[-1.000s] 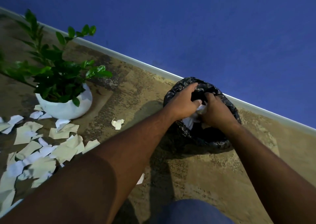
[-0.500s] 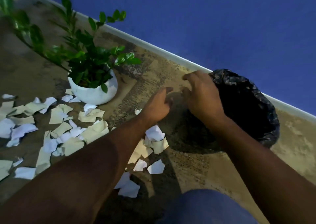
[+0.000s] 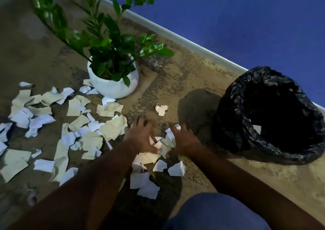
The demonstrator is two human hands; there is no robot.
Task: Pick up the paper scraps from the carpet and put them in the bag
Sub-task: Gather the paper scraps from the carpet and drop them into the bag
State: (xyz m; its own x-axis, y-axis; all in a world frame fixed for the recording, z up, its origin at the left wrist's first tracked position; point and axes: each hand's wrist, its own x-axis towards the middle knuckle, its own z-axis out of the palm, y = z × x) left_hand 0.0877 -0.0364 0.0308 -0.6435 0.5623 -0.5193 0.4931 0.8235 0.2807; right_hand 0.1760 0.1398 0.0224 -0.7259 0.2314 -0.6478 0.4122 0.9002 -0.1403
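Several white and beige paper scraps (image 3: pixel 82 124) lie spread over the brown carpet (image 3: pixel 193 75) on the left and centre. A small heap of scraps (image 3: pixel 161 144) sits between my hands. My left hand (image 3: pixel 142 136) rests on its left side with fingers spread. My right hand (image 3: pixel 182 138) presses on its right side, fingers apart, touching a white scrap. One lone scrap (image 3: pixel 161 109) lies farther away. The black plastic bag (image 3: pixel 233 124) stands open on the right, with a scrap visible inside.
A green plant in a white round pot (image 3: pixel 114 85) stands on the carpet behind the scraps. A white skirting board (image 3: pixel 175 36) and a blue wall (image 3: pixel 246 19) run behind. My knee in blue cloth (image 3: pixel 214 212) is at the bottom.
Both hands left the bag's mouth, moved left and down to the carpet, and now lie spread on a heap of scraps. The view swung left.
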